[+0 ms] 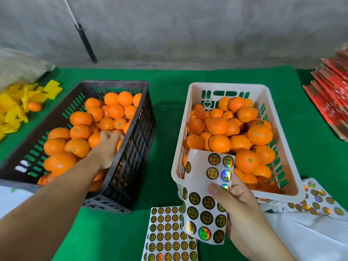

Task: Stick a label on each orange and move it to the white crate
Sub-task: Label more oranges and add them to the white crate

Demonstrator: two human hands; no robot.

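A black crate (138, 117) on the left holds many unlabelled oranges (80, 131). My left hand (107, 149) reaches down into it by the right wall, fingers curled over an orange (113, 132) that is mostly hidden under them. The white crate (197, 87) on the right is heaped with oranges (259, 134), some showing round gold labels. My right hand (243, 210) holds a curled sheet of round gold and holographic labels (205, 200) in front of the white crate's near left corner, thumb pressed on its face.
Another full label sheet (169, 236) lies on the green cloth at the front. More sheets (318, 200) lie at the front right. Yellow wrappers (17, 104) and a loose orange (34, 106) sit at far left. Red cartons (331, 93) are stacked at far right.
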